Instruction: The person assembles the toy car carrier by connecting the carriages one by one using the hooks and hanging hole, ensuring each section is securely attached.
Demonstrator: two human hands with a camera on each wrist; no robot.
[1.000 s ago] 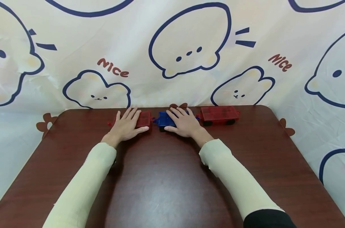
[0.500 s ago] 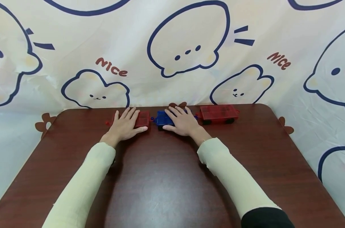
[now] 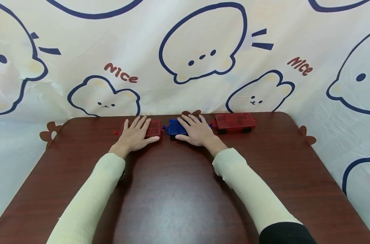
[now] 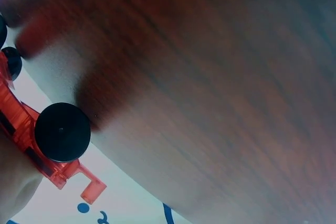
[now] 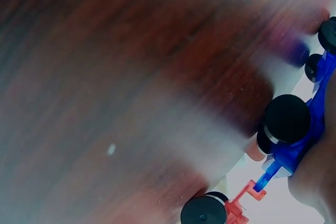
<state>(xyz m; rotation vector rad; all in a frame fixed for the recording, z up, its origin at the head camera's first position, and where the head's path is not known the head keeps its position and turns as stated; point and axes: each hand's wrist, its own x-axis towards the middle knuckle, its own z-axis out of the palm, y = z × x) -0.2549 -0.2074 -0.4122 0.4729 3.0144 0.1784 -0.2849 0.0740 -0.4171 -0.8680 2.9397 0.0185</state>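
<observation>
left hand [image 3: 135, 135] touches red car [image 3: 155, 128], right hand [image 3: 197, 132] blue car [image 3: 175, 127], seemingly unmoved

Translucent Plastic on Glossy Wood Grain

The red car at left [image 3: 154, 128], the blue car [image 3: 176, 127] and the red car at right [image 3: 235, 122] looked like smooth, see-through plastic with a slight shine. The black wheels [image 4: 62, 132] had a plain, matt face. The counter [image 3: 169, 189] showed wood grain under a smooth finish that gave off a hazy glare. The backdrop [image 3: 151, 51] looked like thin cloth, softly sheened and wrinkled at the sides; the pale sleeves [image 3: 84, 200] were matt cloth.
</observation>
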